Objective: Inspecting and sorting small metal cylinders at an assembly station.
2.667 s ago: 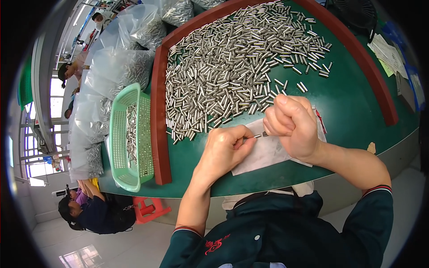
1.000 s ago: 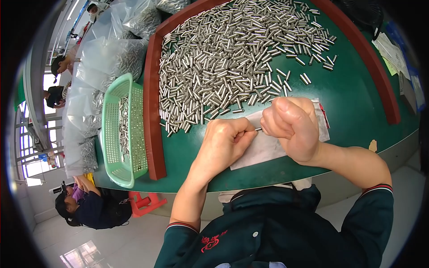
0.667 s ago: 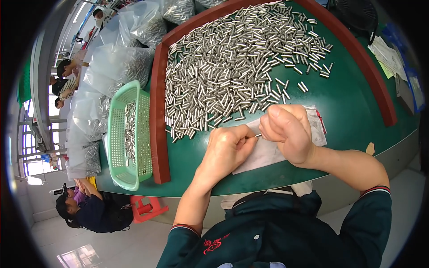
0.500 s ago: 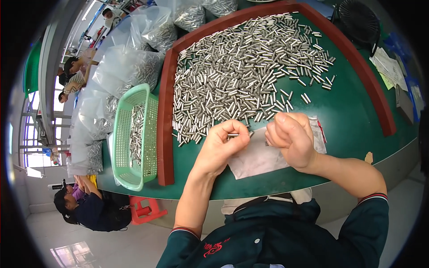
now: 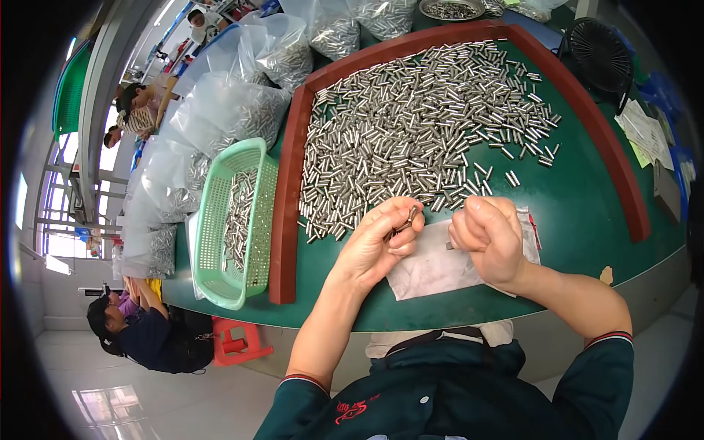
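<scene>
Several small metal pins (image 5: 402, 226) show in my left hand (image 5: 375, 240), whose fingers are curled round them. My right hand (image 5: 491, 240) is closed in a fist to the right of it; a short grey end, seemingly of a pin, peeks out beside the curled fingers, and the rest is hidden. Both hands are over a whitish cloth (image 5: 425, 275) lying near the front edge of the green table (image 5: 579, 191). Beyond them spreads a large heap of loose shiny metal pins (image 5: 418, 132).
Red-brown rails (image 5: 287, 213) frame the heap. Left of them stands a light green basket (image 5: 209, 249) partly filled with pins, with clear bags of pins (image 5: 238, 106) behind. A black fan (image 5: 598, 55) and papers (image 5: 644, 132) are at right; other people (image 5: 158, 323) sit at left.
My left hand has turned and its fingers have loosened, showing the pins in it. My right hand stays closed. The whole view has shifted slightly.
</scene>
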`<state>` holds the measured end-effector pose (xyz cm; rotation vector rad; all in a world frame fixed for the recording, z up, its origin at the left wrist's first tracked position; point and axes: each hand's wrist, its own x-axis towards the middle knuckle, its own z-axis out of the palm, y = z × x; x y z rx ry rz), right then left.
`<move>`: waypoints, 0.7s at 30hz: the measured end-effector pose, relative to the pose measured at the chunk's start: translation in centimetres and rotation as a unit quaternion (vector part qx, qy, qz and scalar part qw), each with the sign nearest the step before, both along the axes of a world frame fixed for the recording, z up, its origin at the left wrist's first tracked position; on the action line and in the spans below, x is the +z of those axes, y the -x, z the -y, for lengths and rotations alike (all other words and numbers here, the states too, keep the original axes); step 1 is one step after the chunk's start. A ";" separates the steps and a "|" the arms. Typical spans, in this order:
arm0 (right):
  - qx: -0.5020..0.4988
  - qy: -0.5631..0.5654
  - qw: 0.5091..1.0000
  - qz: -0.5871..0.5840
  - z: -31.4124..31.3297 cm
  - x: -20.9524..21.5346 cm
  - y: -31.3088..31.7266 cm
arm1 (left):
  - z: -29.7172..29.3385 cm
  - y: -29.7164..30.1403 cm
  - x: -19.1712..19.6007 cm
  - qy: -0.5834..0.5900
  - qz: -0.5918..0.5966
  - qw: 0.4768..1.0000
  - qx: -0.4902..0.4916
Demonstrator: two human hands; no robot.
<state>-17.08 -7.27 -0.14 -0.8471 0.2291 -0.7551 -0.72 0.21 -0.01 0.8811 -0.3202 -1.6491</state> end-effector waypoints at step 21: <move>0.001 0.007 1.000 -0.018 -0.1 0.2 -0.4 | -0.6 -0.3 0.2 0.027 0.040 0.999 0.011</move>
